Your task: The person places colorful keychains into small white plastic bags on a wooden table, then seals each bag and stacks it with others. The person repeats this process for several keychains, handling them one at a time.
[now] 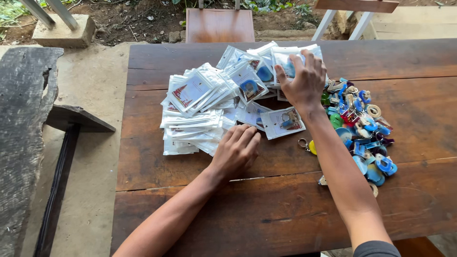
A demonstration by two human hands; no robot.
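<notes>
Near the table's [285,209] far edge, the right hand [304,78] lies flat on small bags [200,95], fingers apart, hiding some. The left hand [236,151] covers others, fingers together.

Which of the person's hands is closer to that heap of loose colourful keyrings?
Right. The right hand rests on packets right beside the keyrings; the left hand lies farther off, by the packet stacks.

I see the heap of packets [209,104] lying centre-left of the frame on the bench [285,209], with the loose keychains [362,133] piled to its right. A chair [220,24] stands behind the bench at top centre, and a plank [24,133] runs down the left edge.
</notes>
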